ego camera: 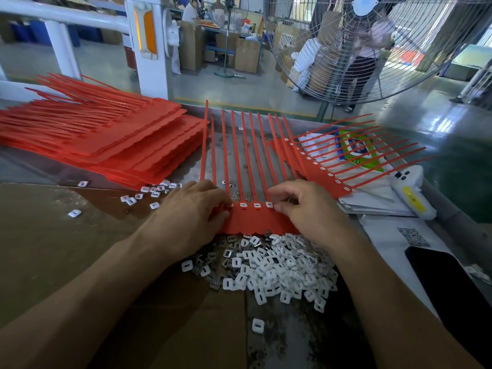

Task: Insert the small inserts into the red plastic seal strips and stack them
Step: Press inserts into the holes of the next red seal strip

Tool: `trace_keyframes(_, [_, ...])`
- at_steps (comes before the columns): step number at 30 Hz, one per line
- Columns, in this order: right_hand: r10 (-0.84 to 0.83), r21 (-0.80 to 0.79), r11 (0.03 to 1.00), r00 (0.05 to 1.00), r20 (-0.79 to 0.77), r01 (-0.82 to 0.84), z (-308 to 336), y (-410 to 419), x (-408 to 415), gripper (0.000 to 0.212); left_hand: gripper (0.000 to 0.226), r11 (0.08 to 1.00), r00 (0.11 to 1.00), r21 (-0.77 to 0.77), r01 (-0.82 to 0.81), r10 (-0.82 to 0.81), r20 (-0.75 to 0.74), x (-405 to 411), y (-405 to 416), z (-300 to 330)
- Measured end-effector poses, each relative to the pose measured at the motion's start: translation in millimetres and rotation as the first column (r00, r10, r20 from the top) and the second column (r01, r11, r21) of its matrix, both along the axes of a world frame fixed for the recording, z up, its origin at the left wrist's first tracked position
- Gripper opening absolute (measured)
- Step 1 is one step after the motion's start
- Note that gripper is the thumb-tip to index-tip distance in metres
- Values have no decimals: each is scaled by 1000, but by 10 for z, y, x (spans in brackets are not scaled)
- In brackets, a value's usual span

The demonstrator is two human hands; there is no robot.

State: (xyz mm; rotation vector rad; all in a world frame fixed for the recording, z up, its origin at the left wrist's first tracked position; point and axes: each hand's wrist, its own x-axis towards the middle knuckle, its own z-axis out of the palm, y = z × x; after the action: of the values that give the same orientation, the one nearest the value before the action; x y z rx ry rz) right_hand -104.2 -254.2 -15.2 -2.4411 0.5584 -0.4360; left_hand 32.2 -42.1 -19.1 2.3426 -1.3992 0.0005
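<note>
At my work surface [53, 249], I press both hands onto a red seal strip [253, 222] lying flat in front of me, its thin tails fanning away toward a standing fan [372, 43]. My left hand [186, 211] rests on the left end of the strip, fingers bent with the tips against the row of sockets; I cannot tell whether they pinch anything. My right hand [306, 209] sits on the right end, fingers curled, thumb and forefinger nipping at the socket row just beside a white insert [269, 204] already seated there. Three more seated inserts show white between my hands. A heap of loose white inserts [279, 265] lies just on my side of the strip, touching its near edge, with one stray insert [257, 325] nearer me. A tall stack of red strips [106, 139] sits to the left of the strip in hand, with a scatter of inserts [149, 193] at its foot. To the right, another filled strip [319, 166] lies angled across papers [372, 201], near a white scanner-like device [410, 190]. A dark phone [447, 283] lies further right, nearer me. Beyond the fan, people and cardboard boxes [247, 54] fill the workshop floor.
</note>
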Motion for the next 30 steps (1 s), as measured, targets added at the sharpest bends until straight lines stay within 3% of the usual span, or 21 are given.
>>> trace_keyframes(5, [20, -58, 998, 999, 25, -19, 52, 14, -93, 25, 41, 1000, 1000, -12, 5, -5, 3, 4, 4, -10])
trace_keyframes(19, [34, -343, 934, 979, -201, -103, 120, 111, -86, 33, 36, 1000, 1000, -31, 7, -6, 22, 4, -8, -15])
trace_keyframes(26, [24, -371, 926, 993, -114, -65, 126, 136, -101, 28, 36, 999, 1000, -37, 7, -6, 28, 7, -7, -17])
trace_keyframes(30, [55, -400, 910, 987, -151, -111, 127, 147, -117, 29, 35, 999, 1000, -36, 10, -9, 22, 18, -9, -25])
